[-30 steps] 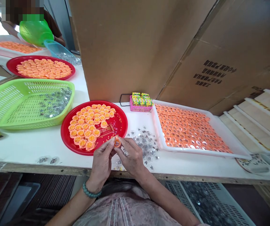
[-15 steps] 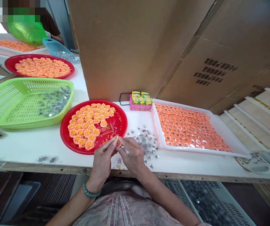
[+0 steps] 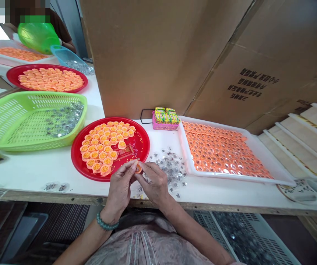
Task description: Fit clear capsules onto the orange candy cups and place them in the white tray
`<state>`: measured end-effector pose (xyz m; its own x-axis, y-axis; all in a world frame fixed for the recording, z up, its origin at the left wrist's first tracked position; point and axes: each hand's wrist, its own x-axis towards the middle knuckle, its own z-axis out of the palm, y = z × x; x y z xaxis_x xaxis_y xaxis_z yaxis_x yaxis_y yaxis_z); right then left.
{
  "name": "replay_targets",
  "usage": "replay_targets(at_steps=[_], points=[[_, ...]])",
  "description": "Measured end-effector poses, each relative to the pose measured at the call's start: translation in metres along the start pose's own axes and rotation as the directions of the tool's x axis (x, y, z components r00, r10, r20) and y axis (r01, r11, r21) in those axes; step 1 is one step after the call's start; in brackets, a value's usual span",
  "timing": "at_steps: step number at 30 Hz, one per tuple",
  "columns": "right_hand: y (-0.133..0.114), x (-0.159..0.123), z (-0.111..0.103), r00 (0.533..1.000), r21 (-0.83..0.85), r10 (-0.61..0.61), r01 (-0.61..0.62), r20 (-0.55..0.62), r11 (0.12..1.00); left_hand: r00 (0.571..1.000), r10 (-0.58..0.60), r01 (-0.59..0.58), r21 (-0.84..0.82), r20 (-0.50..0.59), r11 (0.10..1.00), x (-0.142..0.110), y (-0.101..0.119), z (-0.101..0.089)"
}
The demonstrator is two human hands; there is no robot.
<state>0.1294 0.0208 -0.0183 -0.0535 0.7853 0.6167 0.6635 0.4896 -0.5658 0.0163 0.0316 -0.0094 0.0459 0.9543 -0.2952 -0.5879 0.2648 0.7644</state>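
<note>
My left hand (image 3: 120, 187) and my right hand (image 3: 155, 184) meet at the table's front edge, both pinching one small orange cup (image 3: 138, 168) between their fingertips. Just beyond them lies a red round tray (image 3: 138, 141) with several orange cups filled with yellow beads. A heap of small clear lids (image 3: 171, 167) lies on the table right of my right hand. A white tray (image 3: 257, 151) packed with capped orange cups stands further right.
A green basket (image 3: 14, 117) with clear lids sits at the left, a second red tray (image 3: 14, 71) of orange pieces behind it. A pink box (image 3: 164, 126) stands by the cardboard wall (image 3: 147, 55). Another person holds a green bowl (image 3: 38, 36) far left.
My hands have stayed pinched on the orange cup, which has turned slightly between the fingertips. The other person's green bowl has shifted at the far left.
</note>
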Motion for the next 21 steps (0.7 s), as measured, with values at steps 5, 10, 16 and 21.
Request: replay_targets(at_steps=[5, 10, 16, 21], points=[[0.004, 0.006, -0.009, 0.995, 0.021, -0.027, 0.025, 0.092, 0.999, 0.993, -0.049, 0.040, 0.081, 0.103, 0.996, 0.001, 0.012, -0.004], [0.006, 0.008, -0.014, 0.988, 0.048, -0.102, 0.097, 0.117, 0.994, 0.959, -0.169, 0.101, 0.280, 0.228, 0.955, 0.007, 0.019, -0.015], [0.003, 0.001, -0.010, 0.992, -0.016, -0.062, 0.064, 0.109, 0.998, 0.975, -0.093, 0.039, 0.255, 0.203, 0.966, 0.004, 0.015, -0.011], [0.004, -0.002, -0.006, 0.993, -0.058, -0.079, 0.084, 0.089, 0.995, 0.982, -0.077, 0.035, 0.238, 0.170, 0.971, 0.002, 0.011, -0.009]])
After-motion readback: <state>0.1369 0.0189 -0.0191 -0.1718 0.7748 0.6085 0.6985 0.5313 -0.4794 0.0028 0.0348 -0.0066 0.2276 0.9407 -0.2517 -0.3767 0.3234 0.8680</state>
